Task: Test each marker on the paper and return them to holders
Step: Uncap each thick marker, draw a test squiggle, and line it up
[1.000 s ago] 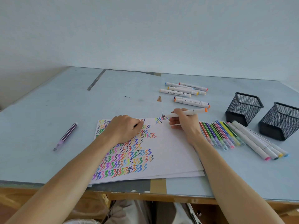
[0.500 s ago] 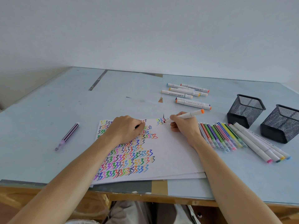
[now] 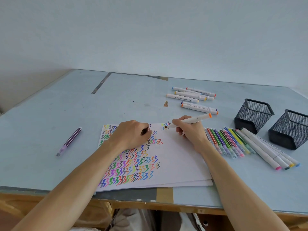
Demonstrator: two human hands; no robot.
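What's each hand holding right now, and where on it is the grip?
The right hand pinches a white marker low on its barrel, near the tip touching the paper. The left hand rests curled on the paper; something dark shows under its fingers, unclear what.

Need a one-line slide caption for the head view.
Right hand tests an orange-capped marker on squiggle-covered paper; left hand steadies the sheet, both mesh holders empty.

Two black mesh holders (image 3: 253,115) stand right of the paper (image 3: 175,157) — at least two sheets, stacked. Six white markers (image 3: 194,95) lie beyond it, four more (image 3: 266,147) at its right beside about ten thin coloured pens (image 3: 228,140) — one striped pen (image 3: 70,140) lies alone at left.
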